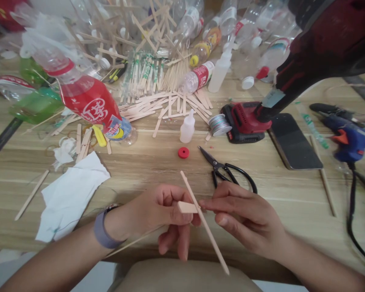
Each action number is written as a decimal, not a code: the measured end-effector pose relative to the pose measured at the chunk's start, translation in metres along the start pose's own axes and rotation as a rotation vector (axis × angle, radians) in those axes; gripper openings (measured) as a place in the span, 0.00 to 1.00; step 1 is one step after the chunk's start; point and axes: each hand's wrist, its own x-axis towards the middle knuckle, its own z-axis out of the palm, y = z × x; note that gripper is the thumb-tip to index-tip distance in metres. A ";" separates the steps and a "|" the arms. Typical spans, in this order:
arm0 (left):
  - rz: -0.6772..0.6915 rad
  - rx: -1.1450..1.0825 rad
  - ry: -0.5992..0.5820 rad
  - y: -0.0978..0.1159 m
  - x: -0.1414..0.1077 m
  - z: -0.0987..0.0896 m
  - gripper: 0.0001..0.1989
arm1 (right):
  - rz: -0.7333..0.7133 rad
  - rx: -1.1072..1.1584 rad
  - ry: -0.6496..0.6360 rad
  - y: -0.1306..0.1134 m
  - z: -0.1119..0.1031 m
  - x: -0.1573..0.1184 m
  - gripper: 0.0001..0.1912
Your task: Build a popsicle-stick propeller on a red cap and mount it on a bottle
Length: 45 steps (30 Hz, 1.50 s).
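Near the table's front edge, my left hand [167,209] pinches a short flat wooden stick [186,207] between thumb and fingers. A long narrow wooden stick [212,237] crosses its right end at a slant and appears joined to it. My right hand [249,215] is just to the right, its thumb and fingers apart, the index fingertip touching the crossing point. Black-handled scissors [219,164] lie beyond the right hand. A small white dropper bottle [187,129] stands upright farther back, with a red round disc [183,152] in front of it.
A red-labelled drink bottle [93,103] stands left, behind white paper [74,198]. Loose craft sticks [146,106] and plastic bottles crowd the back. To the right are a spool [220,125], a red-black power tool [246,119], a phone [295,142] and a blue glue gun [351,140].
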 end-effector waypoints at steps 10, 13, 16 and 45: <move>-0.020 -0.009 0.035 -0.004 0.001 -0.003 0.13 | 0.012 -0.009 0.004 -0.001 -0.001 0.001 0.14; -0.002 -0.016 0.018 -0.004 0.001 -0.004 0.13 | 0.009 -0.006 0.008 -0.001 0.000 0.001 0.14; 0.007 -0.010 0.014 -0.003 0.001 -0.004 0.14 | 0.004 0.006 0.015 -0.001 0.000 0.001 0.13; 0.116 -0.156 -0.065 -0.005 0.000 -0.002 0.15 | 0.040 -0.041 0.086 -0.002 0.000 0.000 0.09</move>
